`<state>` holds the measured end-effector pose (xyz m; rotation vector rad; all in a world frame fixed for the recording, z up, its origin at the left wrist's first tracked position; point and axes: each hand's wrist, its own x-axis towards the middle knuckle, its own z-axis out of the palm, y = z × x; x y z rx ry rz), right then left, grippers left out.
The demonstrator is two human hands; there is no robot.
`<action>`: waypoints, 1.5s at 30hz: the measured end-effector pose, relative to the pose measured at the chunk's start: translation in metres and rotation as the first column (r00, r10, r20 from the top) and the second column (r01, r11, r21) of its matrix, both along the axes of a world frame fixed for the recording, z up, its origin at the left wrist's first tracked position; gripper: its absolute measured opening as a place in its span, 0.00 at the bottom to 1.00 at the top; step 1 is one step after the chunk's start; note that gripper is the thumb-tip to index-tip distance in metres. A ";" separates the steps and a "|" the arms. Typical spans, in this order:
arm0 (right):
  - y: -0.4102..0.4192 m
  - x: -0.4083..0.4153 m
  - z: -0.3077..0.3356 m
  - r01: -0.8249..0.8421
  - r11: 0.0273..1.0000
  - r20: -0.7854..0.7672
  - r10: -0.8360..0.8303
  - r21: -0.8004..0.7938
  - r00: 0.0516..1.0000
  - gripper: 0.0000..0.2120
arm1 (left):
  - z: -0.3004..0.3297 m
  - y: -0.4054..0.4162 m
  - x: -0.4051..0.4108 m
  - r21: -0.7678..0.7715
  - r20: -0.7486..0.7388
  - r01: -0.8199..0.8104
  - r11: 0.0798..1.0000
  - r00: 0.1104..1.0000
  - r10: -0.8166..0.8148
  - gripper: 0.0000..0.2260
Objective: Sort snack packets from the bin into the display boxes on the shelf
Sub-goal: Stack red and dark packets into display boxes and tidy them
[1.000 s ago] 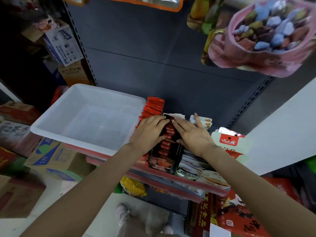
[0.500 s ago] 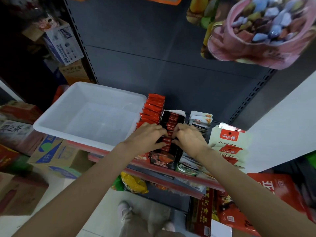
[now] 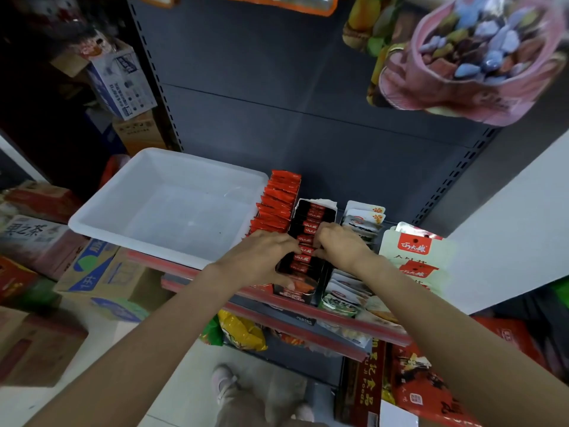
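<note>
Both hands slid from 12 toward 6 along the black packets (image 3: pixel 303 241) | left hand (image 3: pixel 261 257), right hand (image 3: pixel 340 246) curled, pinching the row | white bin (image 3: pixel 101 217), 9 o'clock, empty: sorting nearly done

A small retail shop, seen at a stocking aisle. A dark metal gondola shelf (image 3: pixel 308 306) with perforated uprights (image 3: pixel 455 186) and red price-strip edging carries 3 display boxes (image 3: pixel 311 238) packed with rows of identical snack packets, set side by side. Large printed snack bags (image 3: pixel 471 57) hang from the level above. A white plastic bin (image 3: pixel 92 223) sits on the shelf beside the boxes. Stacked shipping cartons (image 3: pixel 92 269) with printed brand labels stand on the tiled floor to the left, and more packaged goods fill the lower shelf (image 3: pixel 243 334).
</note>
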<state>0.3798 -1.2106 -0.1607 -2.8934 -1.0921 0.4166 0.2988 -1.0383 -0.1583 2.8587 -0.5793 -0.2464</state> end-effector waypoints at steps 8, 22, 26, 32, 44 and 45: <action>-0.004 0.010 -0.005 0.084 0.993 -0.153 -0.070 0.084 0.986 0.12 | -0.005 0.002 -0.005 0.066 0.001 0.042 0.997 0.999 -0.042 0.21; -0.009 0.007 -0.016 0.028 0.986 -0.087 -0.014 0.162 0.996 0.09 | -0.003 -0.008 -0.006 0.089 0.060 -0.003 0.996 0.998 -0.002 0.24; -0.013 0.007 -0.016 0.021 0.985 -0.117 0.000 0.173 0.993 0.12 | -0.007 -0.014 -0.001 0.244 0.106 0.040 0.969 0.992 -0.068 0.22; -0.019 0.009 -0.008 -0.092 0.978 -0.170 0.124 0.187 0.978 0.09 | -0.010 -0.007 -0.005 0.254 0.093 0.068 0.965 0.991 -0.095 0.20; -0.019 0.002 -0.016 -0.095 0.991 0.022 0.093 0.099 0.995 0.17 | -0.013 0.002 -0.006 0.223 0.080 0.105 0.969 0.989 -0.126 0.20; -0.017 0.002 -0.015 -0.106 0.992 0.040 0.103 0.064 0.994 0.18 | -0.013 0.002 -0.005 0.213 0.076 0.109 0.971 0.989 -0.128 0.20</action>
